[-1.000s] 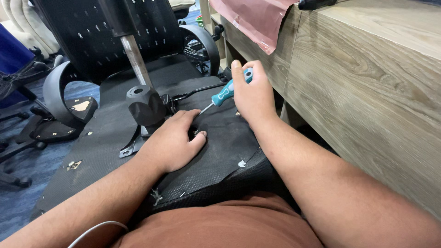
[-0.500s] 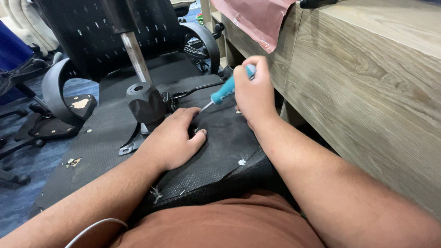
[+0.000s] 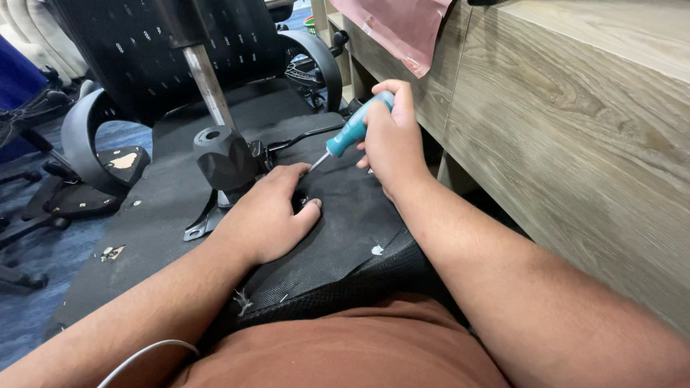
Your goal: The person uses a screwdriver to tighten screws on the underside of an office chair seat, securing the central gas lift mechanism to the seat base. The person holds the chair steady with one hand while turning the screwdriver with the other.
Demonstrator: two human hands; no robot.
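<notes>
Armrest point(image 3: 90, 147) at far left, on the floor. Black cone-shaped part point(image 3: 224, 156) stands upright on the seat base point(image 3: 158, 208). My left hand point(image 3: 267, 215) lies flat beside it, fingers loosely spread, pressing the fabric and gripping nothing. My right hand point(image 3: 392, 136) is closed around the teal screwdriver point(image 3: 350, 131), tip angled down toward my left fingertips. Wooden desk point(image 3: 575, 144) at right.

Both forearms are bare to the edge of the view, with no sleeves, watch or rings showing. The left hand point(image 3: 262, 215) and right hand point(image 3: 392, 140) wear no gloves. A rust-brown garment point(image 3: 345, 345) covers the lap. A thin white cable point(image 3: 144, 356) curves beside the left forearm.
</notes>
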